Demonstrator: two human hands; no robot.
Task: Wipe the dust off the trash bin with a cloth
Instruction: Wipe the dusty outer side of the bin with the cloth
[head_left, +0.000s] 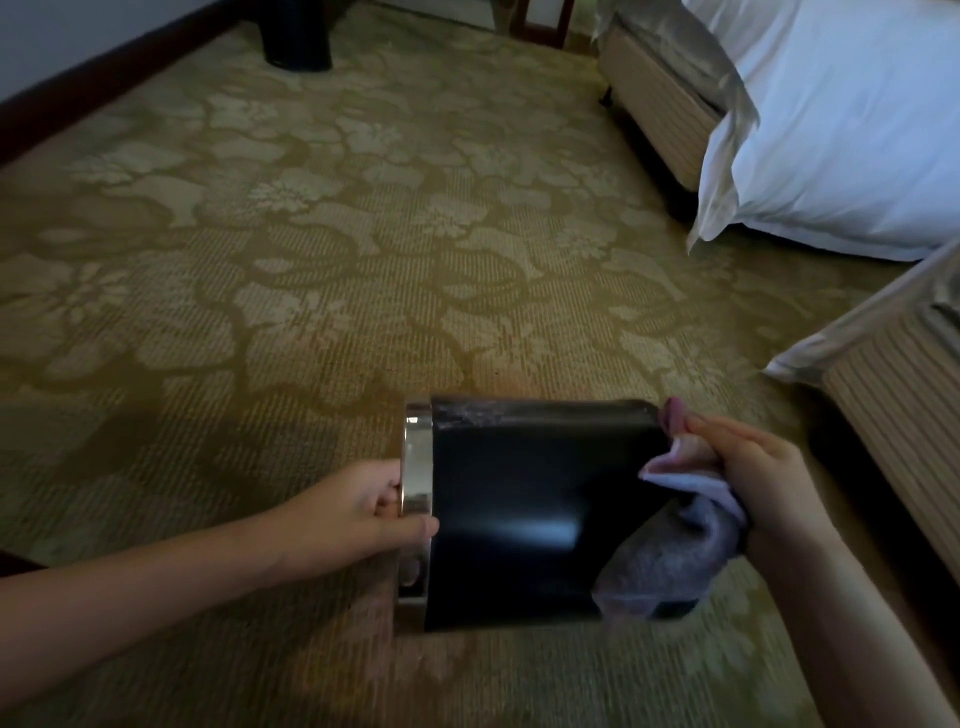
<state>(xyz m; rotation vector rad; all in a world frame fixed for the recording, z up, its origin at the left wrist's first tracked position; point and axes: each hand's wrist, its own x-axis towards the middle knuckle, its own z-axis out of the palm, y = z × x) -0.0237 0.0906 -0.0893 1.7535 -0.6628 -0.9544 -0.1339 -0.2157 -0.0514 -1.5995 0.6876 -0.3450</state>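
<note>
A black trash bin (524, 499) with a shiny metal rim (417, 467) lies on its side over the carpet, its opening facing left. My left hand (371, 512) grips the metal rim, thumb on the outside. My right hand (753, 467) holds a pale pink-grey cloth (680, 551) bunched against the bin's right end, near its base. The cloth hangs down over the black side. A grey dusty streak (470, 415) shows along the bin's upper edge near the rim.
Patterned green-beige carpet (322, 291) covers the floor. A bed with white bedding (841, 135) stands at the upper right, and another bed corner (893, 384) is close to my right hand. A second dark bin (298, 39) stands by the far wall.
</note>
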